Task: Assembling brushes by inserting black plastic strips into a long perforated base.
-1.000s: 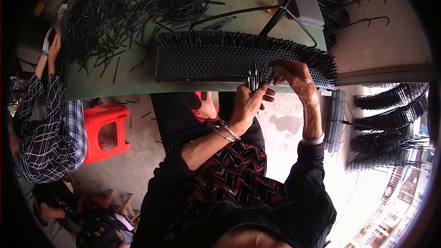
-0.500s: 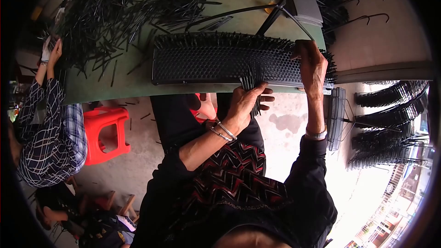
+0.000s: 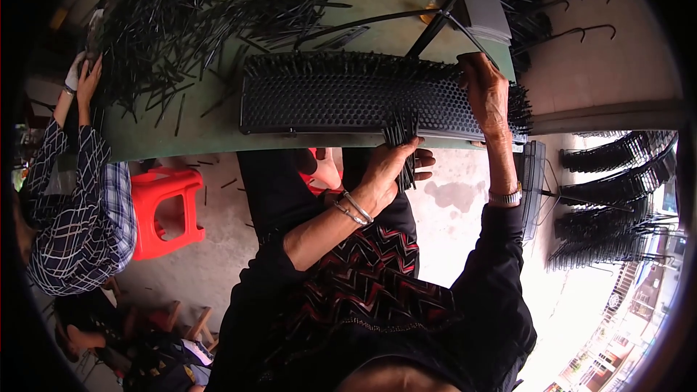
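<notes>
In front of me, a long black perforated rack (image 3: 348,98) rests along the near edge of the green table, its holes facing me. Short black sticks (image 3: 341,64) stand in rows along its far side and right end. My left hand (image 3: 392,163) is closed around a bundle of thin black sticks (image 3: 401,129) just at the rack's near edge. Over the right part of the rack, my right hand (image 3: 485,87) has its fingers pinched together at the far rows. Whatever lies between those fingertips is hidden.
A large heap of loose black sticks (image 3: 181,22) covers the far left of the green table (image 3: 160,134). Black metal rods (image 3: 435,22) rise behind the rack. A red stool (image 3: 167,214) and a co-worker in a checked sleeve (image 3: 72,210) are at left; filled racks (image 3: 617,181) hang at right.
My right hand has shifted slightly up and left along the rack. The left hand still grips its bundle, tilted a little differently. The co-worker's hands have moved slightly.
</notes>
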A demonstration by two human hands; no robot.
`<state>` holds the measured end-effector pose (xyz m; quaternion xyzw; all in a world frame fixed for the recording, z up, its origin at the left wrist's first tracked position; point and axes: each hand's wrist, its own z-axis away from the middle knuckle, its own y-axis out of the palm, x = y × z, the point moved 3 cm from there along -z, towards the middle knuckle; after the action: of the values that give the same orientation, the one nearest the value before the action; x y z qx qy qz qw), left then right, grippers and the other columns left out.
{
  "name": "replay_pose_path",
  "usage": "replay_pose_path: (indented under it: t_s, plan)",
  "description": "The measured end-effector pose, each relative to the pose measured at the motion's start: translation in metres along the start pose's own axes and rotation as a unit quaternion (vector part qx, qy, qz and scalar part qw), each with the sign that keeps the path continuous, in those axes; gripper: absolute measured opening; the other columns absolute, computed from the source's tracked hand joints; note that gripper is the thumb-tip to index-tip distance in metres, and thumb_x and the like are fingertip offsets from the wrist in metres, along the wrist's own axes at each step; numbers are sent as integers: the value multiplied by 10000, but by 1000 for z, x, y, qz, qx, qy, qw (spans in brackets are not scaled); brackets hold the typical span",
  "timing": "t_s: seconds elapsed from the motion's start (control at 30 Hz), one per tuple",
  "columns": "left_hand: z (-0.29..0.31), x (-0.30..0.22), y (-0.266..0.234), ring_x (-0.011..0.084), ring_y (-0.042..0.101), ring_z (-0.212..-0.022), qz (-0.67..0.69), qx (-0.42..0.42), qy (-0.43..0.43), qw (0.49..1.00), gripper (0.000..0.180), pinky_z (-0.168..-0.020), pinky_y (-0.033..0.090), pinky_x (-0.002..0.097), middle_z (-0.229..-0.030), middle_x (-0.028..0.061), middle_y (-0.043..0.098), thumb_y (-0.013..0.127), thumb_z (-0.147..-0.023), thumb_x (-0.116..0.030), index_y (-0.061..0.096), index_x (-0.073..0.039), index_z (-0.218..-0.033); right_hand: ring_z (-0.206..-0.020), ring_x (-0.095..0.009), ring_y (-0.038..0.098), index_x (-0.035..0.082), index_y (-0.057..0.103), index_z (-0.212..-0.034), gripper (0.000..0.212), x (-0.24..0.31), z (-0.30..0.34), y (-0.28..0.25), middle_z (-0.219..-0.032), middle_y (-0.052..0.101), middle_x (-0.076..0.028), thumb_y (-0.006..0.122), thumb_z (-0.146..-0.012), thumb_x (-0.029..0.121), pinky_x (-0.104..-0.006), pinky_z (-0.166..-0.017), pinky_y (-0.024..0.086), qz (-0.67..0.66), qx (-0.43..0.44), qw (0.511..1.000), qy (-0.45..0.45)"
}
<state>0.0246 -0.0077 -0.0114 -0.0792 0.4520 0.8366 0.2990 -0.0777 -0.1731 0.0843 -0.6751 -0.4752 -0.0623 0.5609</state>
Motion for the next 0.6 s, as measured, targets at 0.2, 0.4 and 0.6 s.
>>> replay_pose_path:
  t_s: [0.2,0.4,0.6]
  plan:
    - [1,-1,-1,258,665,-921,-30,1,-1,1000,272,-735,565,388,-982,146,660,541,-958,-251,576,-22,-1099,-625,-121,578,4,621,-989,115,0,-5,0,-746,613,-81,534,-922,39,-258,-605,465,-27,23,999,-31]
    - [6,-2,1,255,668,-915,-42,-1,-5,999,276,-720,560,371,-1001,150,664,531,-963,-269,575,-45,-1118,-662,-155,610,16,637,-1004,123,3,-6,-7,-818,633,-107,561,-909,38,-269,-631,484,-12,54,997,-44]
    - [10,-5,7,246,674,-853,-46,-6,-10,999,258,-685,551,352,-916,128,663,546,-957,-267,592,-63,-1109,-868,-256,612,59,681,-1005,173,9,-8,-11,-956,661,-78,612,-848,41,-327,-770,490,83,57,985,-143]
